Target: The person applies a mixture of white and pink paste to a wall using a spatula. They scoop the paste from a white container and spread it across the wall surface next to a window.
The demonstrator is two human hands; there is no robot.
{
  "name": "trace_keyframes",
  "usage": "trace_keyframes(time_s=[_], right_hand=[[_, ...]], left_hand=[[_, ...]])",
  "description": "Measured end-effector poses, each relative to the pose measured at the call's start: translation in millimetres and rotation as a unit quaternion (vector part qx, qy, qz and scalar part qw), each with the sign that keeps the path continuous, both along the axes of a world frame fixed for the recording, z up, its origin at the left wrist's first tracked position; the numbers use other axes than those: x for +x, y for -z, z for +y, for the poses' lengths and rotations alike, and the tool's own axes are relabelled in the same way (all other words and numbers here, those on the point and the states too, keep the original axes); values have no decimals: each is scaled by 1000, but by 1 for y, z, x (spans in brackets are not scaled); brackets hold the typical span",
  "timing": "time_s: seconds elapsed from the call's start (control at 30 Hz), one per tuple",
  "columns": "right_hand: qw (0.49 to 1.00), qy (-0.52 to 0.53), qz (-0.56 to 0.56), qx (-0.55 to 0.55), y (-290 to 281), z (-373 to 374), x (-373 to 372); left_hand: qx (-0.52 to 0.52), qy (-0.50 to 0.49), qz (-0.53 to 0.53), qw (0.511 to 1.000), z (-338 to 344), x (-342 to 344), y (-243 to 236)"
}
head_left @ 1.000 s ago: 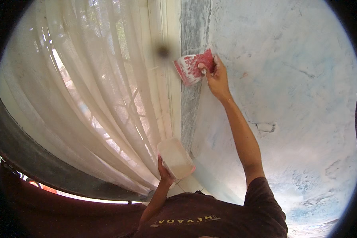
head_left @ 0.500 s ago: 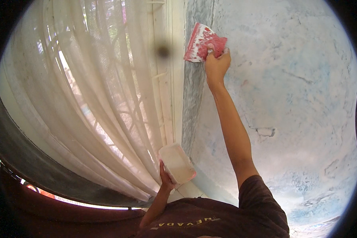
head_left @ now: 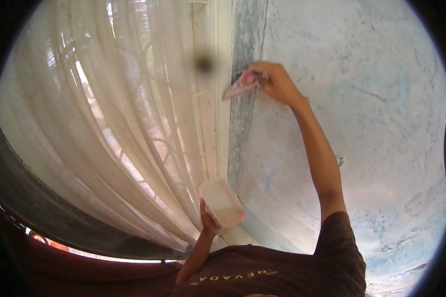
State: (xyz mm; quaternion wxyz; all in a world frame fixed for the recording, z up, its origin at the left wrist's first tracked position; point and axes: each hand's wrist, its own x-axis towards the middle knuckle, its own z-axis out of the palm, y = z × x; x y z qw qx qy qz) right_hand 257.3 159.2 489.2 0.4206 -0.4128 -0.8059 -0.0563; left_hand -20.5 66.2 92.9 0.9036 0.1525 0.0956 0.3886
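Observation:
Raised in front of me, my right hand (head_left: 278, 83) grips a red plastic putty spreader (head_left: 244, 84) smeared with white. The spreader is tilted, blurred by motion, and its edge points down to the left near the window frame. Behind it runs a grey, unevenly coated strip (head_left: 241, 119) at the wall's edge. Whether the spreader touches the strip I cannot tell. Low in front of my body, my left hand (head_left: 209, 222) holds a shallow white rectangular tub (head_left: 222, 202) by its side. The tub's inside looks pale; how much is in it I cannot make out.
A white and bluish patchy wall (head_left: 362, 123) fills the right side, with a small hole partly behind my forearm. Sheer pale curtains (head_left: 114, 128) hang on the left beside a cream window frame (head_left: 215, 99). Light floor tiles (head_left: 235, 237) show below the tub.
My right hand has come down and turned over, so the spreader has swung from lying broad against the strip to a slanted, edge-on position. My left hand and the tub stay nearly still.

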Motion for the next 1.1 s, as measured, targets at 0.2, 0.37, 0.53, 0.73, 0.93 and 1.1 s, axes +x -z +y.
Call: trace_keyframes(time_s=[0.2,0.37,0.53,0.73,0.93,1.1], right_hand=[[942,121,33,313,-108,25,13],[923,148,166,313,-118,10,6],[974,-16,193,121,-25,26,17],[970,111,111,185,-80,58,16],[881,200,205,376,-123,32,-22],[898,98,324,281,-65,29,-5]], left_hand=[[-14,5,11,1000,15,5,36],[-27,-8,25,999,15,10,17],[8,47,-58,997,3,8,-22],[26,28,-18,999,9,11,-14],[-38,-34,7,999,23,9,39],[-36,-60,67,995,13,8,24]])
